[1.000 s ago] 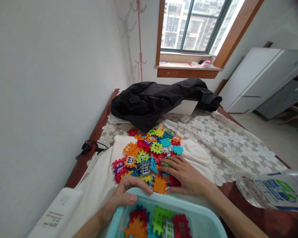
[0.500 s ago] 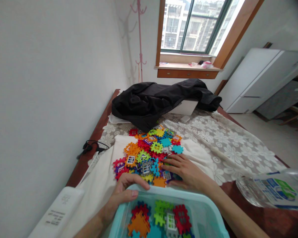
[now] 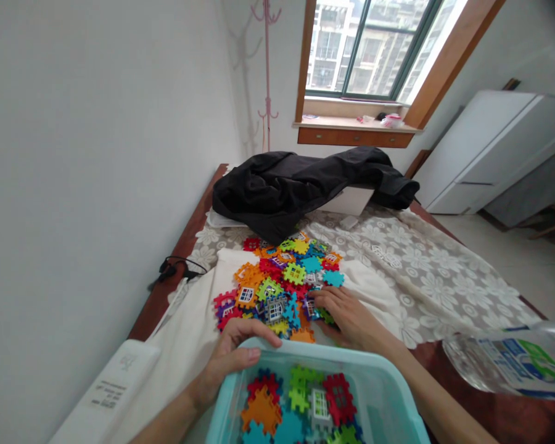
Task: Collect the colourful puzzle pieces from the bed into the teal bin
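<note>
A heap of colourful plastic interlocking tiles (image 3: 282, 277) lies on a white cloth in front of me. My right hand (image 3: 346, 316) rests on the near right edge of the heap, fingers curled over several tiles. A light blue plastic bin (image 3: 388, 394) sits nearest to me, with red, orange, green and blue tiles inside. My left hand (image 3: 234, 351) grips the bin's far left rim, thumb inside and fingers outside.
A black jacket (image 3: 300, 185) lies beyond the heap. A lace floral cloth (image 3: 420, 277) covers the wooden surface. A clear plastic bottle (image 3: 513, 364) lies at the right, a white device (image 3: 115, 382) at the left, a black cable (image 3: 176, 268) by the wall.
My right hand has drawn tiles back toward the bin, and the bin now shows more of its inside. My left hand keeps its hold on the rim.
</note>
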A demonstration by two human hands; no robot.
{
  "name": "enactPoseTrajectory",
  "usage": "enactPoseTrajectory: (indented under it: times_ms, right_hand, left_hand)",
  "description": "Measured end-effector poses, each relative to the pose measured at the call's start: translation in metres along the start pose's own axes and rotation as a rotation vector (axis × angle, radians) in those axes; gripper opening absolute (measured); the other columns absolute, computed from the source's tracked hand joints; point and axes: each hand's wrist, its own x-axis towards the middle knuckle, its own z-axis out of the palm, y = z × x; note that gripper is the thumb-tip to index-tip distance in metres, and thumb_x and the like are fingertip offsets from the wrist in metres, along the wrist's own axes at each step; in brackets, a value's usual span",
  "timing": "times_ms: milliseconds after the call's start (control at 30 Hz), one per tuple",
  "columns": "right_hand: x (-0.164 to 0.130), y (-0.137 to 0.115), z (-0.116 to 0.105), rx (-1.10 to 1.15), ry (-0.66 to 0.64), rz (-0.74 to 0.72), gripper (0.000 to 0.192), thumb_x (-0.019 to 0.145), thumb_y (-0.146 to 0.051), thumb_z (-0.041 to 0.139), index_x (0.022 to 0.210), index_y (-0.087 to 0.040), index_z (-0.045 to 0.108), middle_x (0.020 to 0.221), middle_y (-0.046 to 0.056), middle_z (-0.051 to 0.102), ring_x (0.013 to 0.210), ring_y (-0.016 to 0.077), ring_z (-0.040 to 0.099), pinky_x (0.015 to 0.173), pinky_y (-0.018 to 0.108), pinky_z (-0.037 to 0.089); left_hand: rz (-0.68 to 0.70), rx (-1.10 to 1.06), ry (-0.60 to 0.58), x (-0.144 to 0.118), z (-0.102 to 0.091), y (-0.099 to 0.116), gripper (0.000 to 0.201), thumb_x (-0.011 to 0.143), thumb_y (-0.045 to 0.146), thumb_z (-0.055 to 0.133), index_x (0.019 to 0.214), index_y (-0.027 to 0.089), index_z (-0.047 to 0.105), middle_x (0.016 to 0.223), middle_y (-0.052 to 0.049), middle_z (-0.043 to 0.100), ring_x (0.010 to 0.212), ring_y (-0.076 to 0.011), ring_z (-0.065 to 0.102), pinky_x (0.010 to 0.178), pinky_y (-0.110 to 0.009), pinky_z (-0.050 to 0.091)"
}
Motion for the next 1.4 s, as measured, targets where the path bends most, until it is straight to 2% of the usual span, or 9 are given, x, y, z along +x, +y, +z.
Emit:
enactPoseTrajectory:
  times_ms: [100, 267, 533, 700, 833, 933, 1033, 1133, 1400]
  right_hand:
    - [-0.001, -0.002, 0.0, 0.042, 0.011, 0.031, 0.04, 0.082, -0.004, 0.059, 0.118, -0.02, 0.057, 0.136, 0.014, 0.066, 0.121, 0.0293, 0.06, 0.104, 0.05, 0.051]
    - [-0.004, -0.003, -0.001, -0.021, -0.006, 0.028, 0.069, 0.082, -0.001, 0.052, 0.148, -0.022, 0.048, 0.142, 0.012, 0.064, 0.128, 0.0308, 0.056, 0.11, 0.052, 0.049]
    - [0.0, -0.002, 0.003, -0.027, -0.012, 0.035, 0.043, 0.088, -0.016, 0.062, 0.131, -0.021, 0.058, 0.142, 0.015, 0.062, 0.13, 0.0347, 0.054, 0.106, 0.054, 0.049]
    - [-0.001, -0.006, 0.002, -0.028, -0.037, 0.041, 0.058, 0.086, -0.013, 0.062, 0.142, -0.026, 0.053, 0.134, 0.013, 0.06, 0.118, 0.0327, 0.057, 0.101, 0.053, 0.051]
    - [0.0, -0.006, 0.001, 0.008, 0.011, 0.067, 0.038, 0.079, -0.009, 0.063, 0.114, -0.022, 0.06, 0.131, 0.013, 0.061, 0.117, 0.0315, 0.057, 0.099, 0.048, 0.051]
    - [0.002, -0.003, 0.0, -0.014, 0.052, 0.091, 0.019, 0.087, -0.017, 0.062, 0.105, -0.022, 0.059, 0.113, 0.011, 0.066, 0.103, 0.0288, 0.06, 0.09, 0.044, 0.053]
    - [0.001, 0.002, 0.0, -0.033, 0.128, 0.115, 0.007, 0.096, -0.027, 0.057, 0.099, -0.022, 0.061, 0.093, 0.007, 0.066, 0.085, 0.0244, 0.061, 0.078, 0.038, 0.051]
    - [-0.004, 0.008, 0.001, 0.019, 0.266, 0.152, 0.015, 0.097, -0.031, 0.055, 0.087, -0.022, 0.061, 0.08, 0.004, 0.063, 0.073, 0.021, 0.06, 0.069, 0.034, 0.046]
    - [-0.007, 0.018, -0.009, 0.646, 0.693, 0.398, 0.043, 0.101, -0.044, 0.05, 0.062, -0.025, 0.044, 0.057, -0.002, 0.043, 0.055, 0.0167, 0.042, 0.054, 0.032, 0.033]
  left_hand:
    - [0.012, -0.004, -0.034, 0.002, -0.003, -0.004, 0.031, 0.071, 0.041, 0.082, 0.094, 0.021, 0.081, 0.099, -0.006, 0.078, 0.092, -0.0241, 0.066, 0.081, -0.031, 0.052]
    - [0.026, 0.022, -0.045, 0.003, -0.003, -0.003, 0.03, 0.072, 0.041, 0.08, 0.094, 0.021, 0.083, 0.102, -0.007, 0.077, 0.099, -0.0267, 0.064, 0.083, -0.032, 0.051]
    - [0.025, 0.02, -0.052, 0.0, 0.001, 0.004, 0.029, 0.074, 0.04, 0.079, 0.095, 0.022, 0.083, 0.102, -0.007, 0.077, 0.101, -0.0267, 0.063, 0.085, -0.032, 0.05]
    - [0.047, 0.03, -0.081, 0.003, -0.003, -0.001, 0.029, 0.074, 0.04, 0.078, 0.096, 0.021, 0.082, 0.1, -0.007, 0.076, 0.097, -0.026, 0.064, 0.083, -0.032, 0.051]
    - [0.073, 0.006, -0.095, 0.007, -0.01, -0.013, 0.03, 0.074, 0.039, 0.079, 0.097, 0.021, 0.082, 0.1, -0.006, 0.078, 0.092, -0.0237, 0.066, 0.08, -0.03, 0.051]
    - [0.072, -0.018, -0.104, 0.009, -0.013, -0.017, 0.029, 0.073, 0.038, 0.079, 0.097, 0.021, 0.082, 0.1, -0.005, 0.079, 0.092, -0.024, 0.067, 0.081, -0.03, 0.052]
    - [0.062, -0.024, -0.094, 0.009, -0.014, -0.019, 0.029, 0.073, 0.038, 0.078, 0.097, 0.021, 0.081, 0.101, -0.005, 0.079, 0.093, -0.0243, 0.067, 0.081, -0.03, 0.052]
    - [0.058, -0.008, -0.071, 0.009, -0.014, -0.019, 0.03, 0.072, 0.039, 0.078, 0.096, 0.021, 0.081, 0.101, -0.005, 0.079, 0.093, -0.0245, 0.067, 0.082, -0.03, 0.053]
    - [0.068, -0.023, -0.073, 0.006, -0.01, -0.015, 0.027, 0.073, 0.036, 0.078, 0.096, 0.022, 0.082, 0.101, -0.005, 0.079, 0.096, -0.0244, 0.067, 0.082, -0.03, 0.053]
